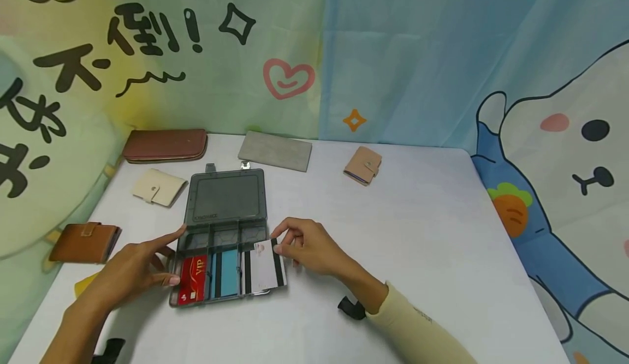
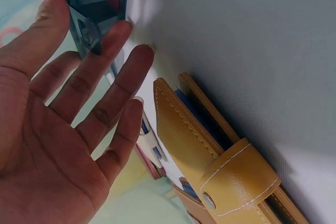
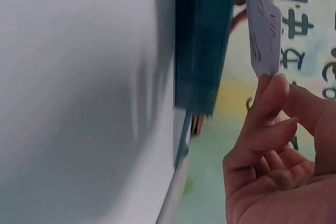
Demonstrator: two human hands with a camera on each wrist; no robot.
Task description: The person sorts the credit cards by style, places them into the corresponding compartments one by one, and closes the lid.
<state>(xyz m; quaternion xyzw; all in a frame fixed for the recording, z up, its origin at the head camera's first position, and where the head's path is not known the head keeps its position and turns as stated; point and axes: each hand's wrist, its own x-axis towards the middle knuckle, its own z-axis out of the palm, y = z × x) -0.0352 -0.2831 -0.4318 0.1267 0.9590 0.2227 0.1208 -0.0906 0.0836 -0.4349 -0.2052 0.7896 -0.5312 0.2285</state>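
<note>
A grey translucent compartment box lies with its lid raised on the white table. My right hand pinches a white card between thumb and fingers over the box's right front compartment. A black stripe crosses one face of the card; "VIP" is printed on the other, seen in the right wrist view. Another striped card shows beneath it. A red VIP card and a blue card fill the other front compartments. My left hand touches the box's left side with fingers spread and mostly straight.
Along the back lie a brown long wallet, a grey wallet and a tan card holder. A cream wallet and a brown wallet lie left. A yellow wallet sits beside my left hand. A printed curtain hangs behind.
</note>
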